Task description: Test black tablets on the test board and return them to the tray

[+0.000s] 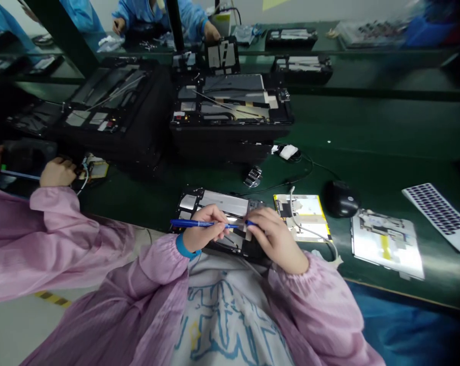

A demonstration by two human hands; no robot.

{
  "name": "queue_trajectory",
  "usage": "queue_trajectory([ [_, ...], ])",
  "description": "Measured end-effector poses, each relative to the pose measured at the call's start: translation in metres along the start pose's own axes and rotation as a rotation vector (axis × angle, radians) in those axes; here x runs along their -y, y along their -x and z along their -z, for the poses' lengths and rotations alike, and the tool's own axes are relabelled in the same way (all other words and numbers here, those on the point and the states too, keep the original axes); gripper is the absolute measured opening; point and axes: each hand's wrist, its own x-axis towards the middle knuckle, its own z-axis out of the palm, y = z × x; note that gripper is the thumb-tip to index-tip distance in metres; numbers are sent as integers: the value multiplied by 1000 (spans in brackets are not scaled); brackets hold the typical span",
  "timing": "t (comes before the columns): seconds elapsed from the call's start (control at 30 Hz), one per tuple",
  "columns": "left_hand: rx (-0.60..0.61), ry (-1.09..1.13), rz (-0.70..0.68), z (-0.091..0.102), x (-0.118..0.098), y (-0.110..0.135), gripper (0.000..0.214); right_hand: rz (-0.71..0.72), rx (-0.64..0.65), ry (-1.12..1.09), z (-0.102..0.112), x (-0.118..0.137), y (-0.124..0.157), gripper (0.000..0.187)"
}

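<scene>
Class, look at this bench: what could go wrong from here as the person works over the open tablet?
The blue pen-shaped tool in the left hand sits close above the open tablet's silver panel, so a slip might scratch it. The right hand hides part of the work area, making contact harder to see. The white cable near the right cuff could snag.

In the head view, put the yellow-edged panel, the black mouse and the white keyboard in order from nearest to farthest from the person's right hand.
From the right hand, nearest first:
1. Yellow-edged panel, just to the hand's right on the green bench.
2. Black computer mouse, farther right, beyond the panel.
3. White keyboard, at the bench's far right.
</scene>
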Motion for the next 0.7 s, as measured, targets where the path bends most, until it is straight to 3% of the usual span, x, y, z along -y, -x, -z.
queue_trajectory([
  [0.13, 11, 16, -20, 5, -6, 5, 34, 28, 34, -3, -6, 17, 8, 14],
  [0.33, 122, -159, -91, 1, -2, 13, 21, 85, 92, 1, -15, 29, 4, 18],
  [0.47, 190, -312, -120, 20, -10, 19, 15, 54, 100, 9, -20, 26, 16, 23],
  [0.53, 72, -342, -106, 44, -12, 21, 16, -76, 23, 207, -23, 16, 30, 36],
  [0.6, -214, -365, -130, 71, -9, 21, 16, -262, -78, 432, -28, 3, 45, 54],
  [0.63, -346, -358, -144, 83, -5, 20, 16, -336, -101, 493, -31, -3, 51, 60],
  [0.7, -488, -242, -132, 101, 6, 18, 18, -392, -80, 468, -39, -12, 59, 68],
])
